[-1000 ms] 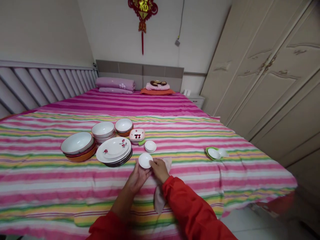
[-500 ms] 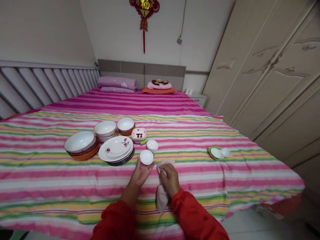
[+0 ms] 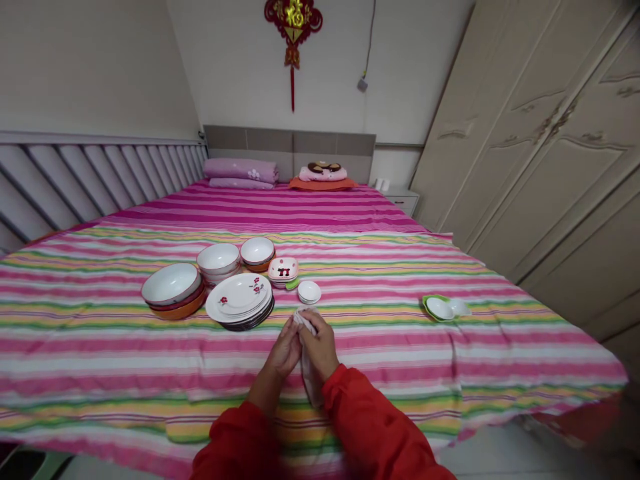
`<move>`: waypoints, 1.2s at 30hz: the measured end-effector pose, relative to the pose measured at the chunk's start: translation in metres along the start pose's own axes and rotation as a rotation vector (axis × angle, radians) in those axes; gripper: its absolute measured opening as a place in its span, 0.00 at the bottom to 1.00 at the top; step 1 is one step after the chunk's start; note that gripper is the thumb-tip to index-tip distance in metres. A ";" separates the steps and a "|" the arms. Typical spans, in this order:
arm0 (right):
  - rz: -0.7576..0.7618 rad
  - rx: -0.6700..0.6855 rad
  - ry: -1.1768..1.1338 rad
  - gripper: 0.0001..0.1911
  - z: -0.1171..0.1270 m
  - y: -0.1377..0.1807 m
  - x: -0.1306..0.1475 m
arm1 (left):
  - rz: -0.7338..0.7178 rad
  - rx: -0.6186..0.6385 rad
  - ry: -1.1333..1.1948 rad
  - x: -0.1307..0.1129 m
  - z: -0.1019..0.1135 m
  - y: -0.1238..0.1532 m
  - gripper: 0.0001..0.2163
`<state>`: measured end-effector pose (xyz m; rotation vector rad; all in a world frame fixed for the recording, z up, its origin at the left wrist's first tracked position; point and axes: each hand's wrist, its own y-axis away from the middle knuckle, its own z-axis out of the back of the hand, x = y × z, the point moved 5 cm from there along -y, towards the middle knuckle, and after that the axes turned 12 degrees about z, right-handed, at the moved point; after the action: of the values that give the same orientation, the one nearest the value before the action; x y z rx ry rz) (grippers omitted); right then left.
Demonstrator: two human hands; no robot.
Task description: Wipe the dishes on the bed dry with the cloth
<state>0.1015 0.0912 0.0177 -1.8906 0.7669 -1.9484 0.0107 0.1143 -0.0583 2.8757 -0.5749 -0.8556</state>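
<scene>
My left hand point(image 3: 285, 350) is closed around a small white bowl, which is now almost wholly hidden by my fingers and a cloth. A pale cloth point(image 3: 311, 383) is gripped in my right hand point(image 3: 320, 345), pressed against the bowl, with its loose end hanging toward me. Just beyond my hands stands a short stack of small white bowls point(image 3: 309, 291). To its left are square dishes with a red-and-black print point(image 3: 283, 269) and a pile of flowered white plates point(image 3: 240, 295).
Large bowls point(image 3: 173, 283), medium bowls point(image 3: 219, 259) and smaller bowls point(image 3: 257, 251) stand stacked at the left. Green and white small dishes point(image 3: 443, 308) lie to the right. Everything rests on a striped sheet point(image 3: 380, 347) over a bed; a wardrobe point(image 3: 545, 153) borders the right side.
My right hand has brought the cloth left onto the small bowl in my left hand, covering it. The view has shifted slightly; the stacks stay where they were.
</scene>
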 end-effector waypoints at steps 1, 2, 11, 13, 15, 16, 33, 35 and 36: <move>0.039 0.059 0.003 0.13 0.001 0.002 0.001 | 0.000 -0.003 0.008 0.000 0.002 -0.001 0.20; 0.082 0.123 0.023 0.14 0.004 0.003 0.002 | 0.002 0.005 0.012 0.001 0.002 -0.002 0.18; 0.596 0.640 0.482 0.21 0.012 0.004 0.029 | 0.103 0.078 0.071 0.003 -0.011 0.000 0.17; 0.646 0.699 0.529 0.23 0.006 0.003 0.028 | 0.122 0.060 0.091 0.003 -0.013 0.000 0.18; 0.636 0.706 0.598 0.25 0.003 0.001 0.023 | 0.113 0.048 0.105 0.002 -0.014 -0.001 0.19; 0.615 0.695 0.635 0.26 0.003 -0.001 0.020 | 0.101 0.045 0.107 0.001 -0.014 -0.001 0.19; 0.383 0.629 0.443 0.31 -0.001 0.007 0.026 | 0.154 0.040 0.026 0.005 -0.010 -0.001 0.25; 0.375 0.646 0.556 0.28 0.000 0.004 0.023 | 0.168 0.068 0.016 0.006 -0.014 -0.001 0.25; 0.373 0.644 0.607 0.29 0.002 0.004 0.023 | 0.176 0.085 0.010 0.006 -0.016 -0.001 0.24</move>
<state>0.1014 0.0746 0.0343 -0.7369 0.4879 -2.1657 0.0247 0.1122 -0.0480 2.8464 -0.8688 -0.8087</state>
